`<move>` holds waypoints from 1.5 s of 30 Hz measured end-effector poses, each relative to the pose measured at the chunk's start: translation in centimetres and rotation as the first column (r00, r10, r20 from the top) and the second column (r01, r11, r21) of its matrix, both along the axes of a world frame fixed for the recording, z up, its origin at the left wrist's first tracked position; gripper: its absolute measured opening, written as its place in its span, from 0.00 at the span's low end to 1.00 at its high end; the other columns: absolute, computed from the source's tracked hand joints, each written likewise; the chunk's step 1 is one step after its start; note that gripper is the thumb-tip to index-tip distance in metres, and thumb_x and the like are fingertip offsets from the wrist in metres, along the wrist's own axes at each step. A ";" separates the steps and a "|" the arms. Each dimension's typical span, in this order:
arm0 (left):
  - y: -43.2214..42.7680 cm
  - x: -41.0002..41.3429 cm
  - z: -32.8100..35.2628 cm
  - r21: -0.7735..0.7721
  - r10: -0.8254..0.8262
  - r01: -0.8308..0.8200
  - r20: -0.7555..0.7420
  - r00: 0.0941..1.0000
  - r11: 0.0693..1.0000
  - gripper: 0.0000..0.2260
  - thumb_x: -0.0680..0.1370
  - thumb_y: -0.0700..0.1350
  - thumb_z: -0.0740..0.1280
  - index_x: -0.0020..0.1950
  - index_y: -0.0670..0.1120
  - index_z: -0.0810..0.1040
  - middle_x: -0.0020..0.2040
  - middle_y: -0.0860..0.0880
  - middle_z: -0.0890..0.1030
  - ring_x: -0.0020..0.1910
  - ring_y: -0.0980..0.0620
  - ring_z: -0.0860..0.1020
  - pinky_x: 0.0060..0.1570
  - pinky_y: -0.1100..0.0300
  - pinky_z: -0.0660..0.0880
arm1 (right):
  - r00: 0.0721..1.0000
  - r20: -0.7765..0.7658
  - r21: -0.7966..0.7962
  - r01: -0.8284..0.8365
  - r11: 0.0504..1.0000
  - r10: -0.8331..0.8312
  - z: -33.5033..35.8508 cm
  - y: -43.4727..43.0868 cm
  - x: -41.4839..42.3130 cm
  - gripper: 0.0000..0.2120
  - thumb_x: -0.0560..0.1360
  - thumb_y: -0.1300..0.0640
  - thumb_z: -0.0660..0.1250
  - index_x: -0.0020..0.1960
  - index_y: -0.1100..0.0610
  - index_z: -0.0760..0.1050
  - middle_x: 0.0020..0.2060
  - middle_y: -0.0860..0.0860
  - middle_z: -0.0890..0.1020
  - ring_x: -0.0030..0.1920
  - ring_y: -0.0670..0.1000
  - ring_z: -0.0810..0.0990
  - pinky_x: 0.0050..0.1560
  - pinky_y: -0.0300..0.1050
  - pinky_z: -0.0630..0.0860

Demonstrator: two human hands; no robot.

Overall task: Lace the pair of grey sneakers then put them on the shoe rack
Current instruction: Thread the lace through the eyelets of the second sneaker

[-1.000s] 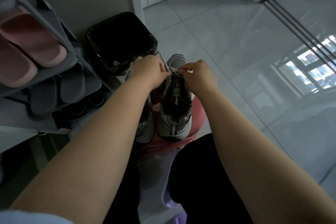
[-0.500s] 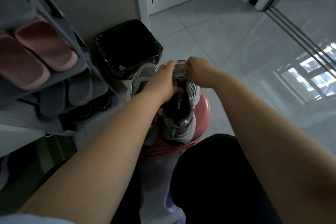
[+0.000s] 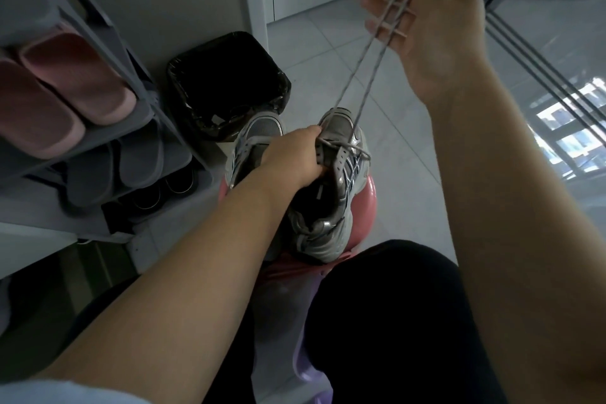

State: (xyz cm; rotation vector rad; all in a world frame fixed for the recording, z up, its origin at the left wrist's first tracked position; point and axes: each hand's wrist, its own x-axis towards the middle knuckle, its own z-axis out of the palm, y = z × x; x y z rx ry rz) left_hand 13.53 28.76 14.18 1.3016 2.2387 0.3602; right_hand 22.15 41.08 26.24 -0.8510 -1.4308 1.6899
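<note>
A black-lined bin (image 3: 226,82) stands on the pale tiled floor (image 3: 410,174); pink slippers (image 3: 62,98) lie above grey slippers (image 3: 114,170).

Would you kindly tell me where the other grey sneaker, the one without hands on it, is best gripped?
Grip the left sneaker by its open collar, from above and from the left: the right sneaker crowds its other side.

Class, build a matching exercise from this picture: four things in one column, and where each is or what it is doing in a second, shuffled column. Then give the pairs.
Things
1. right hand
2. left hand
3. pink slippers
4. black-lined bin

States
A. on the shoe rack's upper shelf
B. raised, pulling the shoelace taut
C. on the floor beyond the sneakers
D. gripping the sneaker at its laces

Pairs: 1-B, 2-D, 3-A, 4-C
</note>
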 end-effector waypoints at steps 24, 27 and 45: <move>2.9 -0.6 1.0 0.243 0.162 -0.355 0.573 0.804 0.903 0.15 0.82 0.46 0.55 0.36 0.49 0.71 0.49 0.47 0.83 0.54 0.47 0.79 0.62 0.53 0.70 | 0.851 0.521 -0.129 0.001 0.992 0.067 -10.3 -1.4 1.9 0.16 0.77 0.67 0.57 0.64 0.63 0.72 0.50 0.54 0.79 0.41 0.46 0.75 0.34 0.26 0.69; 2.7 -0.8 1.0 0.216 0.171 -0.416 0.678 0.715 0.883 0.15 0.82 0.45 0.54 0.38 0.47 0.72 0.48 0.48 0.82 0.53 0.49 0.80 0.64 0.47 0.71 | 0.691 0.662 -0.151 -0.259 0.954 0.292 -11.4 -1.9 3.0 0.16 0.75 0.66 0.61 0.60 0.59 0.77 0.52 0.52 0.80 0.48 0.47 0.76 0.40 0.27 0.70; 2.7 -3.2 4.9 0.373 0.081 -0.704 0.851 0.520 0.604 0.13 0.83 0.44 0.52 0.40 0.47 0.70 0.42 0.51 0.83 0.45 0.54 0.82 0.52 0.58 0.76 | 0.624 0.780 0.267 -0.409 0.873 0.053 -13.2 -2.0 2.0 0.04 0.76 0.59 0.63 0.48 0.59 0.74 0.38 0.53 0.77 0.40 0.54 0.73 0.41 0.44 0.70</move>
